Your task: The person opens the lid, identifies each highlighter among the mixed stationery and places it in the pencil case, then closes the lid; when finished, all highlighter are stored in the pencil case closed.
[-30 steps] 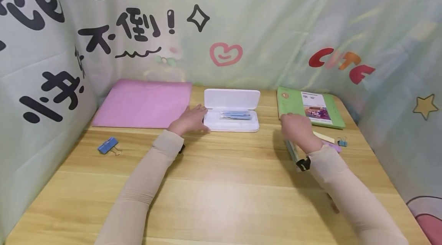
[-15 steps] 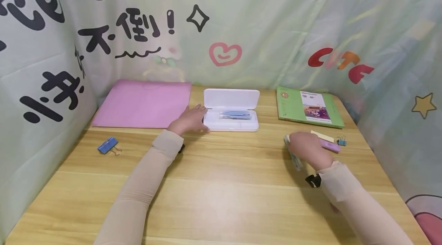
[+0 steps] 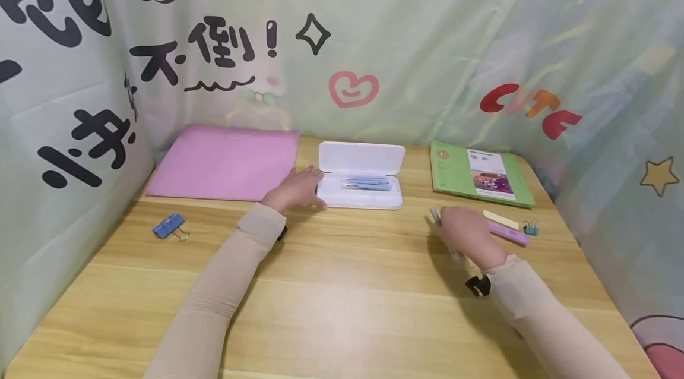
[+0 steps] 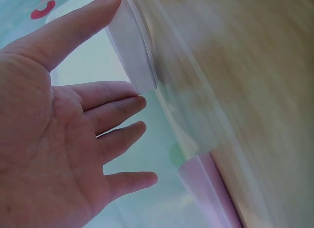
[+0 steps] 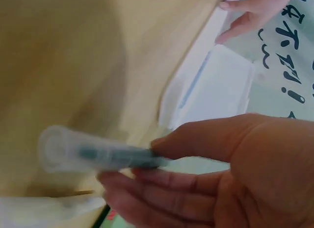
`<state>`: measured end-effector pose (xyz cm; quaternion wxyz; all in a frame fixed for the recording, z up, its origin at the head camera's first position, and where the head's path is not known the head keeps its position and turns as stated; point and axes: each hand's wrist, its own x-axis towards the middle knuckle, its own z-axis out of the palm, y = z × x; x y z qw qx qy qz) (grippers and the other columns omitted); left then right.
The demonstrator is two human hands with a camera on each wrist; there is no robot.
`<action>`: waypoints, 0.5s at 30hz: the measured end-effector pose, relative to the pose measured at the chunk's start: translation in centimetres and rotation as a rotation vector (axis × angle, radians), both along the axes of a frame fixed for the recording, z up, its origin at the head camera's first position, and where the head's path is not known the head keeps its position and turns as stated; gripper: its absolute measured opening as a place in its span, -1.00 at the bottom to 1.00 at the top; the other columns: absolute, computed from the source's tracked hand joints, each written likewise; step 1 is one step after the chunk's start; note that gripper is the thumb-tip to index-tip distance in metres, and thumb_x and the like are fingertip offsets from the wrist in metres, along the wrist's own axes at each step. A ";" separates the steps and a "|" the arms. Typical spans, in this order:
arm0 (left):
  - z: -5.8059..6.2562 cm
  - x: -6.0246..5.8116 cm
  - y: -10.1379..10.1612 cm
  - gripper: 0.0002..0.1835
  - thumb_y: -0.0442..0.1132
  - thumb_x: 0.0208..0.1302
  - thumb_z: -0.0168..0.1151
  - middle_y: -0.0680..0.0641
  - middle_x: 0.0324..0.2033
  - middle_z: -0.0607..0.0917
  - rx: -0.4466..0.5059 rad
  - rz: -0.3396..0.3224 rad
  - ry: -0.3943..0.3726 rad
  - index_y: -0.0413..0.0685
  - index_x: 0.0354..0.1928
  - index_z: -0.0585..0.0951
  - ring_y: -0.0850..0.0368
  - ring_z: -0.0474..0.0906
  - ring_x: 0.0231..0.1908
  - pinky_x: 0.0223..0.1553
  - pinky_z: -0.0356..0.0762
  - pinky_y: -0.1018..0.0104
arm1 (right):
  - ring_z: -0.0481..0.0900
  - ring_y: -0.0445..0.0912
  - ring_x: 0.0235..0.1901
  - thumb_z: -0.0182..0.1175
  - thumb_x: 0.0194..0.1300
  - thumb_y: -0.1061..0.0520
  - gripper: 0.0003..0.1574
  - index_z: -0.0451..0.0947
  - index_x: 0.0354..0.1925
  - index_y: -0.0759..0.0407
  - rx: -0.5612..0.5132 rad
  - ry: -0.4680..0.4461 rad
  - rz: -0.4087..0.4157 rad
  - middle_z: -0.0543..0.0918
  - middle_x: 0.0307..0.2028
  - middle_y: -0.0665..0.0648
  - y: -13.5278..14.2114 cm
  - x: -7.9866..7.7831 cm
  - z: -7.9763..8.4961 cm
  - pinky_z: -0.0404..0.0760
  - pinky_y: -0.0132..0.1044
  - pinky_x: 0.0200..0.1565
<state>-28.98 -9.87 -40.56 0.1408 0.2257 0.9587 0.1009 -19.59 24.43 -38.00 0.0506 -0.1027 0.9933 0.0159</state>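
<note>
The white pencil case (image 3: 360, 199) stands with its lid up, and several blue pens (image 3: 367, 182) lie inside. My left hand (image 3: 295, 190) rests at its left end with fingers spread; in the left wrist view the thumb and index fingertip touch the case's end (image 4: 133, 51). Between thumb and fingers my right hand (image 3: 467, 230) pinches a slim grey-green pen (image 3: 435, 214) with a translucent end (image 5: 64, 149), above the table right of the case. A second pale, pen-like thing (image 5: 44, 208) is partly visible below that hand in the right wrist view.
A pink folder (image 3: 227, 162) lies at the back left, a blue binder clip (image 3: 168, 225) in front of it. Back right lies a green book (image 3: 454, 168). Near it are a cream strip (image 3: 501, 220), a purple stick-like item (image 3: 509, 233) and a small teal clip (image 3: 531, 227).
My right hand has moved back from beside the green book toward the front, then slightly left, with the pen now raised and tilted in its fingers. The left hand stays at the case.
</note>
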 end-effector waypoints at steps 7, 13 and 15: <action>-0.2 -0.1 0.1 0.00 0.24 -0.11 0.19 -0.05 0.29 0.00 -0.003 0.000 0.016 -0.11 0.30 0.04 0.01 -0.26 0.28 0.18 -0.38 -0.07 | 0.26 -0.06 -0.79 0.01 0.07 0.14 -0.76 0.29 -0.68 0.11 -0.054 0.185 0.120 0.31 -0.80 0.02 -3.1 -2.5 0.4 0.20 -0.19 -0.81; -0.5 -0.2 0.0 0.01 0.26 -0.14 0.20 -0.04 0.28 0.01 0.004 0.003 0.020 -0.11 0.30 0.05 0.00 -0.25 0.27 0.18 -0.37 -0.09 | 0.29 -0.11 -0.76 0.04 0.09 0.16 -0.93 0.41 -0.47 0.14 -0.071 0.353 0.308 0.36 -0.69 0.01 -7.1 -5.6 -0.3 0.23 -0.24 -0.82; -0.6 -0.2 0.0 0.01 0.26 -0.14 0.20 -0.04 0.28 0.01 0.004 0.006 0.021 -0.10 0.30 0.05 0.01 -0.24 0.28 0.18 -0.37 -0.09 | 0.36 -0.11 -0.71 0.07 0.10 0.15 -0.92 0.46 -0.39 0.14 -0.079 0.388 0.354 0.42 -0.62 0.01 -8.2 -6.7 -0.6 0.30 -0.22 -0.78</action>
